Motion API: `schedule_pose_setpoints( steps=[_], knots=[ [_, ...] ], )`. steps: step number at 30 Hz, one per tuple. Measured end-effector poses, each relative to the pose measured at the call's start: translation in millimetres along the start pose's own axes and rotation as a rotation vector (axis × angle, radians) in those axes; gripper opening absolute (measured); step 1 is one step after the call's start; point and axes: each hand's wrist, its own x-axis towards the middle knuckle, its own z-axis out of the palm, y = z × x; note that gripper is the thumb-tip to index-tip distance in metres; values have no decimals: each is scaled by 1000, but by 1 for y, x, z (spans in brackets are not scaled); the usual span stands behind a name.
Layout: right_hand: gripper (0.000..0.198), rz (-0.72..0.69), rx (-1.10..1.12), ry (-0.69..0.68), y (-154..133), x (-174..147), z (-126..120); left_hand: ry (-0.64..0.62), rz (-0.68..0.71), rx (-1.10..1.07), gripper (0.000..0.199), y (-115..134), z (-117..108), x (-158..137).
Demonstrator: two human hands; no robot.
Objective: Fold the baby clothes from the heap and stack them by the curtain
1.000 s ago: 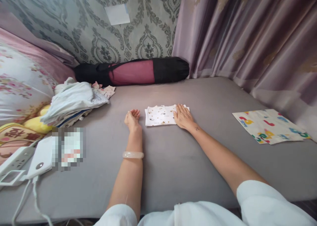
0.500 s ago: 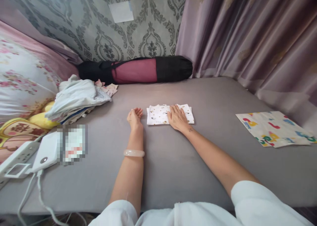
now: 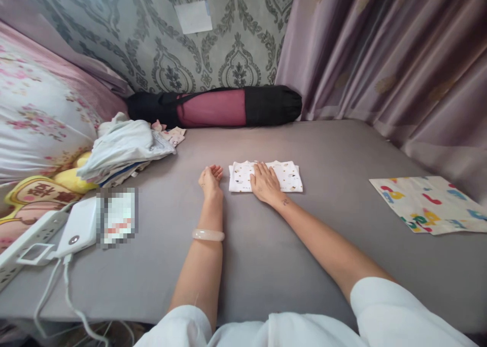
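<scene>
A white cloth with a small print (image 3: 289,177), folded into a flat rectangle, lies on the grey sheet in front of me. My right hand (image 3: 266,183) rests palm down on its middle, fingers stretched out, covering part of the print. Just left of the cloth, without touching it, my left hand (image 3: 211,180) lies on its side on the sheet. Its fingers are loosely bent and apart, and nothing shows in them. A pale bangle (image 3: 208,235) circles my left forearm.
Folded clothes (image 3: 125,149) are piled at the left, near a power strip (image 3: 32,245) and a white power bank (image 3: 79,225) with cables. A black and maroon long bag (image 3: 213,107) lies along the wall. A colourful patterned cloth (image 3: 429,205) is at the right.
My right hand has slid left over the folded cloth, from its right part to its middle. My left hand stays beside the cloth. The view has shifted slightly.
</scene>
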Motion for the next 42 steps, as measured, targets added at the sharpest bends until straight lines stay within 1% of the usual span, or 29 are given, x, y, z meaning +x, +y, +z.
schedule_pose_setpoints(
  steps=[3,7,9,11,13,16,19,21,24,27,30,32,35,39,42],
  knots=[
    [56,-5,-11,-1,2,-1,2,3,-9,-7,25,1,1,-1],
    [57,12,-21,-53,-2,2,-6,1,-11,1,26,0,0,0],
    [56,-10,-32,-56,-8,5,-10,-3,-10,7,25,-1,0,1],
    [55,-61,-32,-23,-17,7,-11,-8,-7,8,25,-1,-1,3],
    [55,-94,-26,11,-25,9,-8,-14,-4,8,24,-2,-1,4],
    [57,-70,-29,4,-32,8,3,-10,-4,2,24,-2,-1,4],
    [58,-60,-41,0,-32,7,11,-5,-3,-12,25,-2,-1,3],
    [58,-57,-48,4,-31,7,12,-8,1,-19,25,-2,-1,3],
    [58,-41,-47,-40,-32,9,6,-11,-1,-22,24,-1,-1,2],
    [57,-27,-30,-97,-39,12,-3,-8,-10,-22,24,0,-1,2],
    [58,-31,23,-72,-53,15,-6,-11,-15,-23,25,1,0,2],
    [61,-26,68,-61,-63,16,-2,-11,-19,-21,25,0,-1,2],
    [64,-13,101,-94,-71,17,8,-10,-24,-33,25,0,-1,3],
    [64,-8,101,-105,-73,16,18,-12,-22,-59,25,-1,-1,4],
    [64,-7,104,-103,-72,16,19,-6,-26,-55,25,0,0,3]
  ],
)
